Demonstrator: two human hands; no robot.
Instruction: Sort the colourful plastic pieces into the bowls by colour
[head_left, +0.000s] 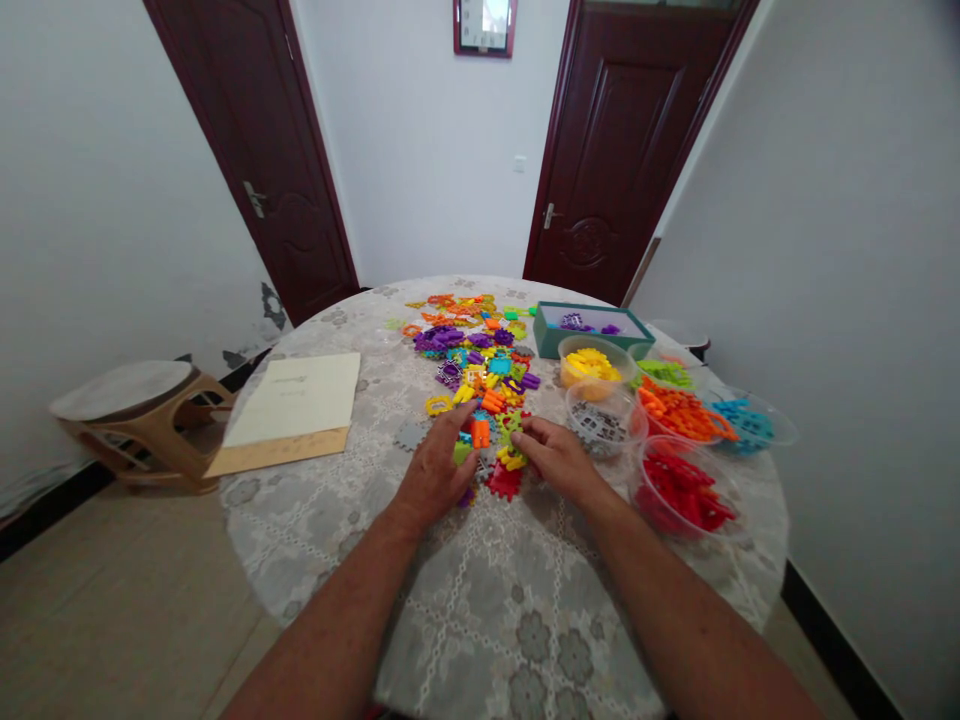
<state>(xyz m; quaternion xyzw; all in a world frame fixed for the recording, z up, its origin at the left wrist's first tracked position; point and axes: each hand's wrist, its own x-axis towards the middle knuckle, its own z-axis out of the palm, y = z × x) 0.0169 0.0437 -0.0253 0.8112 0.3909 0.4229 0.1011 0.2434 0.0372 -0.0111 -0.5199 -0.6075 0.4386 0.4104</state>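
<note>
Colourful plastic building pieces, many of them gear-shaped, lie in a loose heap (480, 368) along the middle of the table. At the heap's near end, my left hand (435, 468) is cupped with thumb and fingers apart. An orange piece (481, 433) sits by its fingertips, and a lime-green piece (462, 453) shows between thumb and fingers. Opposite it, my right hand (559, 456) pinches a lime-green toothed piece (510, 424) at its edge. Yellow pieces (511, 459) and a red gear-shaped piece (505, 482) lie just below, between the hands.
Clear bowls on the right hold sorted pieces: yellow (591, 366), grey (600, 420), orange (684, 412), green (664, 374), blue (744, 424) and red (686, 490). Behind them stands a green box (550, 342) with purple pieces. Paper (296, 400) lies left; a stool (142, 415) stands beside the table.
</note>
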